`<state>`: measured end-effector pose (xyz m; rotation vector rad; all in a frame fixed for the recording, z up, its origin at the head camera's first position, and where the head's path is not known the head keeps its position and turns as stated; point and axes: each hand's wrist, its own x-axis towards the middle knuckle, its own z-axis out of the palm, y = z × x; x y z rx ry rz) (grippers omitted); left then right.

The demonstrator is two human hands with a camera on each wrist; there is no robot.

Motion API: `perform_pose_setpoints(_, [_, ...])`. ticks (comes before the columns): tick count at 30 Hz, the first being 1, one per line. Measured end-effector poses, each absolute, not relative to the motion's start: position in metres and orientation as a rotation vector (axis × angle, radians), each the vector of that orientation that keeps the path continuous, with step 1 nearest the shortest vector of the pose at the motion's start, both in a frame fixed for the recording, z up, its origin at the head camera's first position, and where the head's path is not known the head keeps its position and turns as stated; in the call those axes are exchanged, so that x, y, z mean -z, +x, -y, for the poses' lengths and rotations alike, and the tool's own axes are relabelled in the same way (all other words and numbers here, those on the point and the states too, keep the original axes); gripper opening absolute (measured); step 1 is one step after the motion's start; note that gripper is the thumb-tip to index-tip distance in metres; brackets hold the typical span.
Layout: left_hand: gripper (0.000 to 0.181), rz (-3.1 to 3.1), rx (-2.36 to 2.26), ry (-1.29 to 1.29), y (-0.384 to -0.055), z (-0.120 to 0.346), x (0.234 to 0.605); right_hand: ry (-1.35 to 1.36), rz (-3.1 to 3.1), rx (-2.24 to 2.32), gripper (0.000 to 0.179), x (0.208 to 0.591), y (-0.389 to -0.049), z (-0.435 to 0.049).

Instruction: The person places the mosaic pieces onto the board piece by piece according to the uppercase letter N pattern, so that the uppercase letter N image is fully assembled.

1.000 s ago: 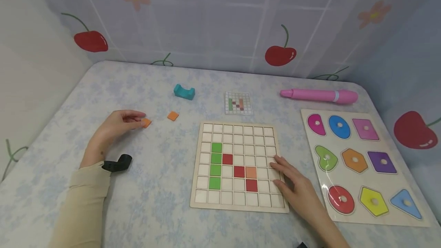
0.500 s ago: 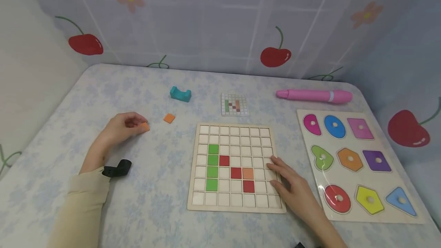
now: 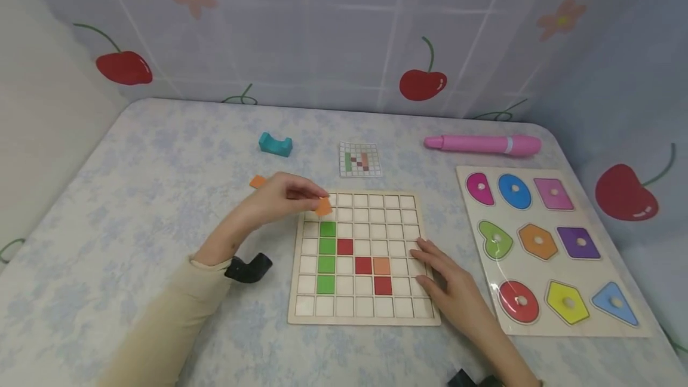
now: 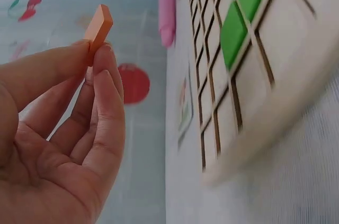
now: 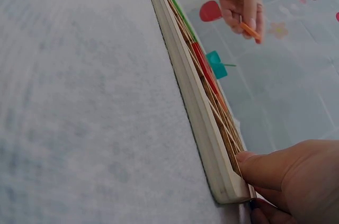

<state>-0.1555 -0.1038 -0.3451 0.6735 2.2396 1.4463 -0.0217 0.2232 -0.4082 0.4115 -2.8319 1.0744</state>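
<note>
My left hand (image 3: 279,199) pinches a small flat orange square tile (image 3: 323,206) between thumb and fingertips. The tile is over the upper left corner of the wooden grid board (image 3: 294,291) in the head view. The left wrist view shows the tile (image 4: 99,25) tilted, clear of the board. Green tiles (image 3: 326,246) stand in one column of the board, red tiles (image 3: 363,266) run diagonally, and one paler orange tile (image 3: 381,266) sits beside them. My right hand (image 3: 454,288) rests on the board's right edge; in the right wrist view its thumb (image 5: 265,168) touches the board's corner area.
A second orange tile (image 3: 257,181) lies behind the left hand, partly hidden. At the back are a teal notched block (image 3: 276,144), a printed pattern card (image 3: 360,160) and a pink pen-shaped object (image 3: 478,144). A shape puzzle board (image 3: 543,285) lies at right.
My left hand has picked up the orange tile from the table at left and carried it rightward to the board's upper left corner. The right hand stays at the board's edge.
</note>
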Motion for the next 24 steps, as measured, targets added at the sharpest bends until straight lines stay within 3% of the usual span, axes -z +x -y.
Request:
perform_pose_setpoints(9, [0.01,-2.193,-1.189,0.901,-0.161,0.015,0.36,0.399,2.851,-1.063,0.048,0.408,-0.022,-0.224])
perform_pose_setpoints(24, [0.006,-2.263,-0.989,0.923,-0.146,-0.003,0.37,0.418,2.835,-1.105,0.047,0.409,-0.022,-0.225])
